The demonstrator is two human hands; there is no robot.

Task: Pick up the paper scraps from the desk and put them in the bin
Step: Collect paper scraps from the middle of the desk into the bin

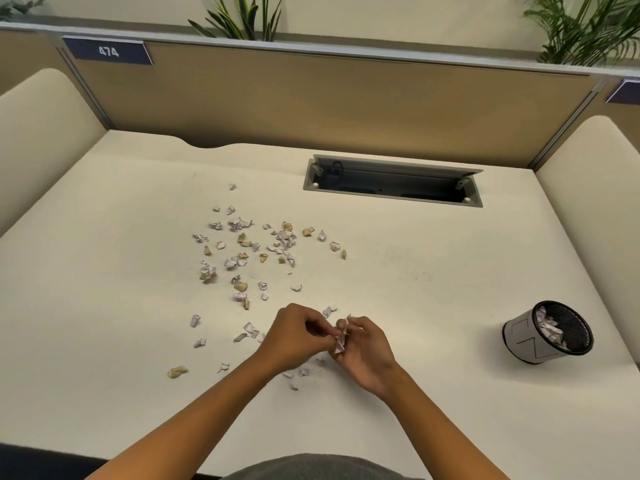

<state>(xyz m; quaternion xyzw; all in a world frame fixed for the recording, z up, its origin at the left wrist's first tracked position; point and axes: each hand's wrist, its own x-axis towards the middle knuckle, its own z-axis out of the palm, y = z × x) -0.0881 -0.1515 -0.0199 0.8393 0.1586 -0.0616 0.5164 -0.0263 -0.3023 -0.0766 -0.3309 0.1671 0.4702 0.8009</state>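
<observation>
Head view:
Desk (415,271): smooth cream top, rounded notch in the far edge.
Paper scraps (249,247): small crumpled bits, white and tan, strewn left of centre and toward the near edge.
Left hand (294,336): fingertips pinch a folded white scrap (339,345).
Right hand (363,355): fingers curled, touching the same scrap; whether it grips is unclear.
Bin (549,332): small round cup, dark mesh inside, pale sleeve, near the right edge, crumpled paper in it.
Cable tray (393,181): grey recessed slot by the far edge; contents dark, hard to read.
Hidden: some scraps lie under the hands.
</observation>
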